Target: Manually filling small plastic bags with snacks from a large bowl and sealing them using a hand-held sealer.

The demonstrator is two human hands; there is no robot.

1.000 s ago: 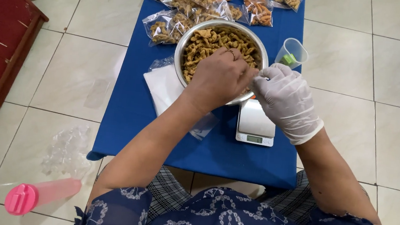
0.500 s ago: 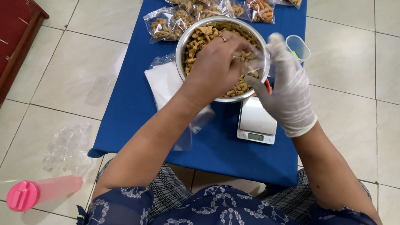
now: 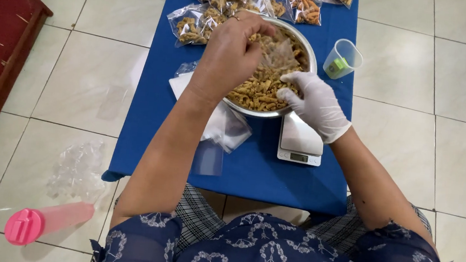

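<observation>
The bare left hand (image 3: 230, 54) and the gloved right hand (image 3: 312, 101) hover over a steel bowl (image 3: 307, 53) of brown snacks (image 3: 259, 91), fingers pinched on a small clear bag (image 3: 279, 54) held between them. Below the right fingers sits a white scale (image 3: 299, 143) on the blue counter (image 3: 252, 167); filled bags (image 3: 189, 27) lie beyond the left fingers.

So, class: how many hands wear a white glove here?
1. The right hand wears a white glove, at the metal snack bowl's near rim. The left hand is bare, above the bowl, pinching a clear plastic bag.
</observation>
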